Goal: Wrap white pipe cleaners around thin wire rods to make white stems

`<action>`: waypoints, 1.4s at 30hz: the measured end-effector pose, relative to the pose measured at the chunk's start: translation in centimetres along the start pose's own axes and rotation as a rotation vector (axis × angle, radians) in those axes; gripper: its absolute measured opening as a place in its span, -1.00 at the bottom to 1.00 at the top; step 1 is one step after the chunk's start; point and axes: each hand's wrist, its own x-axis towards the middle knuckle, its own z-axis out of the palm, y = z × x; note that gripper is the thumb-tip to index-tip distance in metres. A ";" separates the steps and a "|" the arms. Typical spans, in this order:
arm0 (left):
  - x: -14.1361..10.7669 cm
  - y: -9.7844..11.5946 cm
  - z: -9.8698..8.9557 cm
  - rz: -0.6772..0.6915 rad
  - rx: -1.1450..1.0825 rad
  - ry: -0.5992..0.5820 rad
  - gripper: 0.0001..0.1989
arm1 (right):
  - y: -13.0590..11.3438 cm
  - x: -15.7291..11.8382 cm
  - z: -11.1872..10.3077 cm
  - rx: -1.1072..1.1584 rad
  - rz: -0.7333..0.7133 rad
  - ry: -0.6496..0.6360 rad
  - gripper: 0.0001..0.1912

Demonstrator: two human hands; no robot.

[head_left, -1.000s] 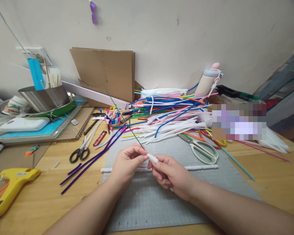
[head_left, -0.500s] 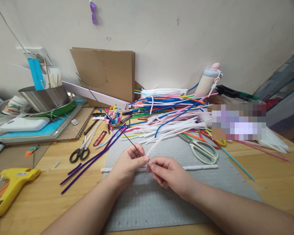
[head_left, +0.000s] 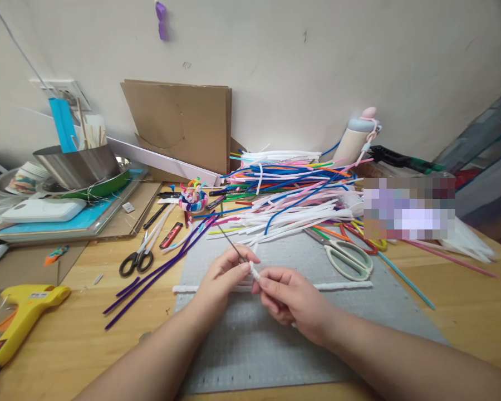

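My left hand (head_left: pixel 225 273) is closed in a pinch on a thin dark rod (head_left: pixel 230 241) that slants up and left. A white pipe cleaner (head_left: pixel 254 272) is wound in a short coil near the rod's lower end, between both sets of fingertips. Thumb and forefinger of my right hand (head_left: pixel 286 292) grip the coil's lower side; the other fingers curl under. A thin white end stands up just behind the left fingertips. Behind my hands, a long white pipe cleaner (head_left: pixel 344 286) lies across the grey cutting mat (head_left: pixel 250 356), its middle hidden.
Heaped pipe cleaners (head_left: pixel 292 206) lie behind the mat. Pale-green-handled scissors (head_left: pixel 348 259) rest at its right; black scissors (head_left: pixel 136 263) and purple pipe cleaners (head_left: pixel 161 273) lie left. A yellow glue gun (head_left: pixel 20 312) sits far left. Cardboard (head_left: pixel 179 128) leans on the wall.
The white pipe cleaner's straight length, which slanted up right from my fingers, has swung round; a white coil now shows between the fingertips. Both hands stay in nearly the same place.
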 end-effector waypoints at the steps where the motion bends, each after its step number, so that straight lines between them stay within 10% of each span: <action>1: 0.1 0.1 -0.1 0.047 0.055 0.026 -0.84 | 0.0 0.0 0.0 0.033 -0.004 -0.006 -0.69; 20: 0.4 0.7 -1.9 0.118 0.069 -0.034 -0.68 | -0.2 0.1 -0.8 0.239 0.001 -0.042 -0.81; 42: 0.3 0.1 -1.3 0.565 0.842 0.051 -0.89 | 0.1 0.4 -1.0 0.208 0.067 -0.014 -0.82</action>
